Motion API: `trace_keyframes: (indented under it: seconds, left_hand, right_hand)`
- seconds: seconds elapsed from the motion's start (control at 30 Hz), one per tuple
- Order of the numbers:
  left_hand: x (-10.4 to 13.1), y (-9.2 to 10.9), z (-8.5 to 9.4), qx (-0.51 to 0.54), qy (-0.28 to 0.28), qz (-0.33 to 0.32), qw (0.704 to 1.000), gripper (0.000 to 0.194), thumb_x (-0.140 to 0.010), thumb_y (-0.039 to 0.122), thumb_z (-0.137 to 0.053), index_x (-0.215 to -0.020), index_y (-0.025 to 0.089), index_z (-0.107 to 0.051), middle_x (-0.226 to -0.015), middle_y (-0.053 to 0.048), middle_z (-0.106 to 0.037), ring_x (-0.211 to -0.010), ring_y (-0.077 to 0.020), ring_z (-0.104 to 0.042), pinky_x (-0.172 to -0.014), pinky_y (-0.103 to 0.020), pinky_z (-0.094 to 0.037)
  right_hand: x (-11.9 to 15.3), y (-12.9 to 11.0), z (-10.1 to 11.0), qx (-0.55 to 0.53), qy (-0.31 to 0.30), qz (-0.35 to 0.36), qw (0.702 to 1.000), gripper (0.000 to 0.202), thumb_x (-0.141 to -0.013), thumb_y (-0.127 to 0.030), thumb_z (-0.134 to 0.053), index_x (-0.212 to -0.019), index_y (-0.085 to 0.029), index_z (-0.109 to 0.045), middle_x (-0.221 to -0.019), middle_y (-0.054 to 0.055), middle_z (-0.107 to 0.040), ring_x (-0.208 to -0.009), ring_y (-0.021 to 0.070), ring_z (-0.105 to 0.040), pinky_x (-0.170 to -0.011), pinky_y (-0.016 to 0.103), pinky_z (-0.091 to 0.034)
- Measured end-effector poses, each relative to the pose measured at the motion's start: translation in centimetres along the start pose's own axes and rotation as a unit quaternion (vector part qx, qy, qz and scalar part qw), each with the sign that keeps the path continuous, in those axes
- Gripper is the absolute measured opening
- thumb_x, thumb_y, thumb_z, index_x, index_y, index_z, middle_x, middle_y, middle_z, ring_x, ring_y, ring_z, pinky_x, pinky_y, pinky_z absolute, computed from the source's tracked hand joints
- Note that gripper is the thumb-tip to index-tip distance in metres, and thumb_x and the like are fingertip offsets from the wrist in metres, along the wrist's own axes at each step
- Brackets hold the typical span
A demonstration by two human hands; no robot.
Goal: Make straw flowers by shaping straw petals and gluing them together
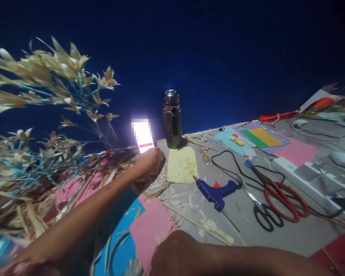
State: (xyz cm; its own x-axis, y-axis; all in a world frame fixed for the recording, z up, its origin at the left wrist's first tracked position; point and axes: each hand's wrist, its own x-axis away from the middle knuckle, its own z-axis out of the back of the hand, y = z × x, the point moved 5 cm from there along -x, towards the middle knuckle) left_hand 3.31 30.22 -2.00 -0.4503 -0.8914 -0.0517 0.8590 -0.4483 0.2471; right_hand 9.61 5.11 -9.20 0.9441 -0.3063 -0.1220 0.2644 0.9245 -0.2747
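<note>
My left hand is closed at the lower edge of a brightly lit phone, left of a dark metal flask; its fingers are curled around or against the phone's base. My right hand is low in the middle, over pink paper, with its back towards the camera and its fingers hidden. Between the flask and a blue glue gun lies a yellow sheet strewn with scraps. The glue gun's nozzle points at the sheet's lower right corner.
Dried flowers on blue stems rise at the left. Red-handled scissors, black-handled scissors and a white power strip with cables lie at the right. Coloured sheets are farther back. Husk scraps litter the grey surface.
</note>
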Motion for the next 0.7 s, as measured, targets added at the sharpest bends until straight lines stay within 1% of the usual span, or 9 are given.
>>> trace_keyframes:
  seconds: [0.07,0.1,0.17,0.23,0.33,0.4,0.53,0.63,0.7]
  left_hand:
    - [1.3,-1.3,1.6,0.015,0.045,0.020,0.999,0.040,-0.089,0.014,-0.045,-0.116,0.020,-0.074,-0.118,-0.012,-0.076,-0.111,-0.0259,-0.067,-0.095,-0.036,-0.050]
    - [1.9,-2.0,2.3,0.022,0.060,0.032,0.997,0.038,-0.092,0.019,-0.043,-0.114,0.019,-0.074,-0.109,-0.011,-0.078,-0.103,-0.0255,-0.070,-0.090,-0.036,-0.051]
    - [3.1,-3.3,3.3,0.035,0.073,0.054,0.995,0.036,-0.094,0.031,-0.042,-0.098,0.017,-0.076,-0.081,-0.008,-0.076,-0.080,-0.0247,-0.070,-0.077,-0.034,-0.052]
    - [4.2,-4.2,3.7,0.046,0.076,0.073,0.993,0.038,-0.092,0.039,-0.044,-0.083,0.018,-0.074,-0.066,-0.005,-0.071,-0.068,-0.0238,-0.067,-0.068,-0.033,-0.049]
    - [5.7,-5.3,3.5,0.068,0.069,0.096,0.991,0.034,-0.086,0.040,-0.050,-0.084,0.018,-0.076,-0.072,-0.005,-0.075,-0.068,-0.0243,-0.068,-0.064,-0.032,-0.048]
    - [6.7,-5.8,3.2,0.082,0.056,0.106,0.989,0.032,-0.083,0.040,-0.054,-0.088,0.019,-0.077,-0.076,-0.005,-0.078,-0.069,-0.0251,-0.070,-0.062,-0.031,-0.048]
    - [8.6,-5.9,3.3,0.093,0.028,0.088,0.991,0.030,-0.084,0.042,-0.056,-0.081,0.020,-0.077,-0.076,-0.004,-0.077,-0.072,-0.0238,-0.068,-0.063,-0.030,-0.047]
    - [9.3,-5.1,3.3,0.083,0.007,0.052,0.995,0.028,-0.085,0.041,-0.060,-0.073,0.021,-0.076,-0.075,-0.005,-0.075,-0.071,-0.0223,-0.066,-0.065,-0.031,-0.046]
    - [9.4,-4.3,3.1,0.073,0.001,0.023,0.997,0.026,-0.086,0.038,-0.062,-0.074,0.020,-0.076,-0.077,-0.006,-0.073,-0.075,-0.0228,-0.065,-0.070,-0.032,-0.047]
  right_hand:
    - [-0.2,-0.2,0.3,-0.006,0.001,0.005,1.000,0.028,-0.096,-0.039,-0.072,-0.077,-0.023,-0.059,-0.060,-0.004,-0.062,-0.055,0.0131,-0.059,-0.051,0.023,-0.033]
    - [-0.2,-0.3,0.6,-0.006,0.000,0.005,1.000,0.027,-0.096,-0.038,-0.072,-0.077,-0.023,-0.059,-0.059,-0.005,-0.061,-0.055,0.0130,-0.058,-0.050,0.023,-0.032]
    - [0.2,-0.4,1.4,-0.007,-0.001,0.004,1.000,0.026,-0.095,-0.036,-0.072,-0.077,-0.023,-0.058,-0.060,-0.005,-0.060,-0.055,0.0132,-0.057,-0.048,0.023,-0.030]
    - [1.0,-0.8,2.8,-0.004,0.008,0.012,1.000,0.024,-0.096,-0.034,-0.072,-0.079,-0.024,-0.058,-0.064,-0.004,-0.062,-0.057,0.0138,-0.057,-0.047,0.023,-0.029]
    - [2.5,-1.4,5.4,0.003,0.051,0.037,0.998,0.020,-0.101,-0.033,-0.065,-0.084,-0.025,-0.058,-0.074,-0.004,-0.066,-0.065,0.0141,-0.060,-0.049,0.024,-0.032]
    - [3.0,-1.6,6.4,-0.007,0.065,0.041,0.997,0.015,-0.102,-0.033,-0.063,-0.090,-0.026,-0.060,-0.079,-0.004,-0.068,-0.069,0.0139,-0.061,-0.051,0.024,-0.034]
    - [2.2,-1.6,5.6,-0.014,0.069,0.019,0.997,0.014,-0.103,-0.036,-0.060,-0.095,-0.025,-0.061,-0.080,-0.003,-0.069,-0.070,0.0145,-0.061,-0.053,0.024,-0.033]
    - [1.6,-1.1,4.5,-0.002,0.108,-0.032,0.994,0.022,-0.105,-0.039,-0.055,-0.092,-0.022,-0.061,-0.074,-0.001,-0.068,-0.065,0.0154,-0.060,-0.051,0.027,-0.030]
    - [1.5,-1.1,4.3,0.005,0.131,-0.035,0.991,0.023,-0.104,-0.037,-0.054,-0.088,-0.021,-0.059,-0.070,-0.002,-0.067,-0.062,0.0154,-0.059,-0.050,0.029,-0.025]
